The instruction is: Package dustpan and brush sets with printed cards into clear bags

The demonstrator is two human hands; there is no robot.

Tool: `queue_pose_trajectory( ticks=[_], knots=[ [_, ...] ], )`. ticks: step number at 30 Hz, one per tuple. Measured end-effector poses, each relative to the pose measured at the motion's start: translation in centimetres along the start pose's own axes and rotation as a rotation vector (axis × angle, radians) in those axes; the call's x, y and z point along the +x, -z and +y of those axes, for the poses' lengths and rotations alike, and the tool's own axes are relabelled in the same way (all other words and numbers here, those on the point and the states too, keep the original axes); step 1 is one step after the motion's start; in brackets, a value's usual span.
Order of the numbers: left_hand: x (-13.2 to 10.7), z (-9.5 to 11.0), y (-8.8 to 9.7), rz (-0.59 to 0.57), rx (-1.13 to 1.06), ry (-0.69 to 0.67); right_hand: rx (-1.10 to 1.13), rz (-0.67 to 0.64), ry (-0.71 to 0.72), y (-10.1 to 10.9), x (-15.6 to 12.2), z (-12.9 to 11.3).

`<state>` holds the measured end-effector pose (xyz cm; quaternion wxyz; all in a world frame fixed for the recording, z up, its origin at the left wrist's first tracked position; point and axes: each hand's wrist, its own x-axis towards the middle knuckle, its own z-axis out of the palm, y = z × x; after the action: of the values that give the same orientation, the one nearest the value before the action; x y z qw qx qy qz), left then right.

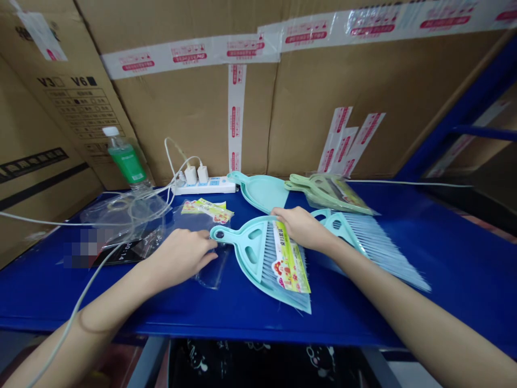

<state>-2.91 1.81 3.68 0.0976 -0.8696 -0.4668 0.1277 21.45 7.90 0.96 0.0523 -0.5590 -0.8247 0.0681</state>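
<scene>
A teal dustpan with a small brush nested in it (258,256) lies on the blue shelf (444,253), a colourful label card (288,261) across it. My left hand (181,256) rests, fingers curled, on a clear plastic bag (212,269) beside the dustpan's handle end. My right hand (301,226) presses on the top edge of the dustpan and the card, fingers bent. A loose teal brush (371,240) sits just right of my right wrist.
Behind lie another teal dustpan (262,191), bagged green sets (333,191), more label cards (208,209), a white power strip (205,185) with chargers and cables, a green-labelled bottle (125,159), and clear bags (125,215). Cardboard boxes (194,108) wall the back.
</scene>
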Motion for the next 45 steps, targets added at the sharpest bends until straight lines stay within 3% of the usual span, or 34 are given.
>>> queue_pose_trajectory(
  ticks=[10, 24, 33, 45],
  knots=[
    [0.3, -0.3, 0.4, -0.038, 0.104, 0.150, -0.064, -0.005, 0.003, 0.2, -0.1, -0.2],
    [0.6, 0.7, -0.4, -0.037, 0.081, 0.080, 0.033, 0.017, -0.021, 0.2, 0.0, 0.1],
    [0.7, 0.9, 0.2, 0.087, 0.135, 0.261, 0.052, 0.026, 0.008, 0.1, 0.0, 0.0],
    [0.9, 1.6, -0.5, 0.127, 0.071, 0.153, 0.053, 0.020, -0.009, 0.5, -0.3, -0.9]
  ],
)
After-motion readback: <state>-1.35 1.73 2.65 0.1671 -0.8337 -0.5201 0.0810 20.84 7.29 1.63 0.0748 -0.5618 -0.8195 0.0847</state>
